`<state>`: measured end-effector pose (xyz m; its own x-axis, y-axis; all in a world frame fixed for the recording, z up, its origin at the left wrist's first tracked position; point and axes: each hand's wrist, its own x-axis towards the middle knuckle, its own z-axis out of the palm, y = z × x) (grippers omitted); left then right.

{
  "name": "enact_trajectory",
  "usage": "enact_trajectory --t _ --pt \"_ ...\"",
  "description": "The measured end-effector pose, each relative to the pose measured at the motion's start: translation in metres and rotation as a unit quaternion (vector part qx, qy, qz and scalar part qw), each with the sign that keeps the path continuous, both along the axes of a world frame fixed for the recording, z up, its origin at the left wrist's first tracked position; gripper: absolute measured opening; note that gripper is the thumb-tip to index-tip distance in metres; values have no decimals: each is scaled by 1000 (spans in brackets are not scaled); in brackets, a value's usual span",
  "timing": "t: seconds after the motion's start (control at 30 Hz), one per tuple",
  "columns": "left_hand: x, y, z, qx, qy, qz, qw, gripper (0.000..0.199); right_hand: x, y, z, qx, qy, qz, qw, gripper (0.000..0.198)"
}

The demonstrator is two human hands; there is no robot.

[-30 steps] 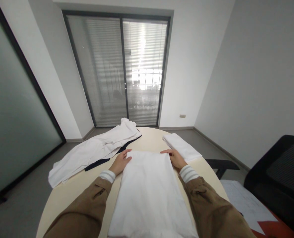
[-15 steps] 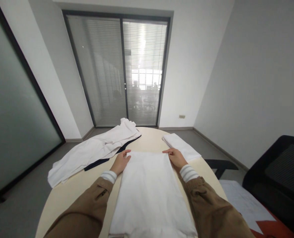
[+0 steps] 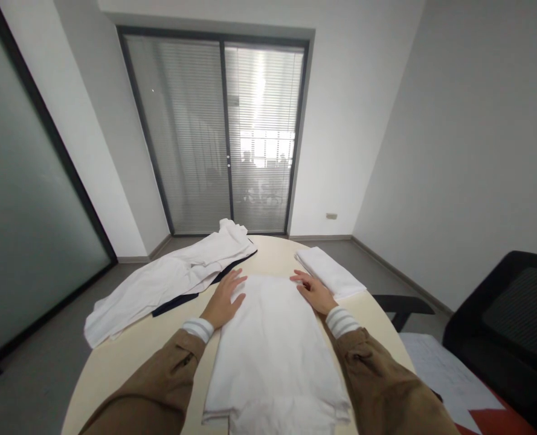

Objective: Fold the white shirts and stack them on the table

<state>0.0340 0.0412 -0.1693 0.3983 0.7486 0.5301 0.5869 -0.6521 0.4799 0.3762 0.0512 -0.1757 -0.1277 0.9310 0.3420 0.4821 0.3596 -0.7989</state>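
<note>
A white garment (image 3: 277, 344), folded into a long panel, lies flat on the round table in front of me; its kind I cannot tell. My left hand (image 3: 226, 297) rests at its far left corner with the fingers spread. At the far right corner is my right hand (image 3: 312, 290), fingers stretched out over the cloth and slightly bent. Neither hand pinches the fabric. The near end of the garment has uneven layers and runs out of the bottom of the view.
Loose white clothes (image 3: 173, 278) lie at the table's left, over a dark navy cloth (image 3: 175, 304). A folded white cloth (image 3: 329, 272) sits at the right edge of the cream table (image 3: 150, 362). A black chair (image 3: 508, 320) stands at the right, near white-and-red material (image 3: 453, 374).
Both hands have let go of the garment's far corners, and their fingers have opened out over the cloth. More of the garment's near end shows.
</note>
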Motion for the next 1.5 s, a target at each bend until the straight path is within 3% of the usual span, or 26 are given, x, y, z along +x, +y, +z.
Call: enact_trajectory --t 0.1,0.2,0.3,0.4,0.47,0.57,0.7,0.87,0.97,1.1,1.27,1.37,1.5 --pt "2 -8 4 -23 122 -47 991 51 1 1 -2 -1 -23 -3 1000 35" --pt "5 -13 4 -50 211 -52 975 54 1 2 0 -10 -51 -10 999 40" --pt "7 -15 5 -37 250 -44 966 54 -3 -3 12 0 -108 -37 993 37" --pt "10 -17 8 -30 267 -38 962 54 -13 -14 32 66 -203 -67 975 28" --pt "11 -18 9 -32 269 -39 962 54 -23 -23 43 91 -254 -35 962 32" --pt "10 -20 8 -32 265 -49 962 52 -39 -36 49 32 -303 56 951 53" --pt "10 -18 5 -20 267 -33 963 54 -50 -42 40 -56 -350 90 931 73" --pt "14 -17 15 63 241 39 968 45 -49 -36 35 -30 -336 71 939 72" --pt "15 -21 22 69 220 22 973 36 -45 -31 33 -28 -335 43 941 70" --pt "13 -26 16 55 222 -8 974 52 -40 -27 25 -43 -346 -20 937 73" --pt "17 -25 2 33 267 14 963 65 -38 -22 17 -17 -342 -87 935 71" --pt "18 -23 1 26 256 20 966 62 -33 -19 14 12 -294 -140 945 63" --pt "17 -20 0 20 230 5 973 58 -19 -9 8 42 -165 -153 973 42"
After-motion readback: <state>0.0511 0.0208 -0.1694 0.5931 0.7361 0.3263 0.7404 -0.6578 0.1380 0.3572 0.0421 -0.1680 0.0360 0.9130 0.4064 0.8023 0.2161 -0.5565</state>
